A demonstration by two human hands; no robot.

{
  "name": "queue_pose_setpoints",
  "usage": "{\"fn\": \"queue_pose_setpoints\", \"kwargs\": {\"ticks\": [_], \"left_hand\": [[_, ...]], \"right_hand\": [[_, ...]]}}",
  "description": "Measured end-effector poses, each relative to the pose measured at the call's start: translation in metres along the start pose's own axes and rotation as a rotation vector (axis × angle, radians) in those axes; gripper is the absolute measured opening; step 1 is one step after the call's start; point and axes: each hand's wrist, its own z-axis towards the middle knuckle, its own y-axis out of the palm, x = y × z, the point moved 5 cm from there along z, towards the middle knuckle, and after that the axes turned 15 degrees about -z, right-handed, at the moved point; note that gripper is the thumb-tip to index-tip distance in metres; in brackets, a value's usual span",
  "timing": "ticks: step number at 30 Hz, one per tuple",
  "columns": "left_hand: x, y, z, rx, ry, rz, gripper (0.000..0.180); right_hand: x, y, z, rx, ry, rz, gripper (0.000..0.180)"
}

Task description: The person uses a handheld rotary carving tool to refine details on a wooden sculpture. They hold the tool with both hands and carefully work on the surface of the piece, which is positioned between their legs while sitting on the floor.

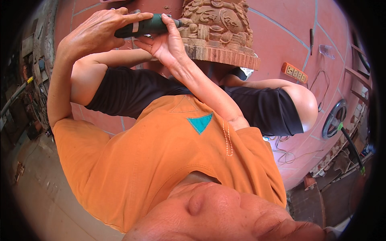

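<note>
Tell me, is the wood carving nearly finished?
Much looks done: the reddish-brown carved wooden sculpture already shows deep scrolls. In hand: left hand and right hand hold a dark green rotary tool against its left edge. Left: only its base band looks plain.

- A red tiled floor (277, 44) with pale grout lines carries the scene.
- A carved wooden sculpture (219, 28) stands on it by its rough-sawn base.
- An orange power strip (294, 72) lies on the tiles to one side, thin cables (287, 154) trailing near it.
- A slim dark tool (311, 40) and a clear plastic piece (326, 51) lie well apart from the carving.
- A round grey-rimmed object (335, 118) rests near the floor's edge.
</note>
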Motion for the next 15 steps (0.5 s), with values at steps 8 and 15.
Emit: {"fn": "queue_pose_setpoints", "kwargs": {"ticks": [8,15], "left_hand": [[-0.002,0.003,-0.004,0.030,0.092,0.007,0.085],[0.000,0.000,-0.002,0.039,0.041,0.007,0.089]], "right_hand": [[0.001,0.004,-0.005,0.003,0.027,0.024,0.048],[-0.010,0.003,-0.004,0.016,-0.015,-0.029,0.048]]}}
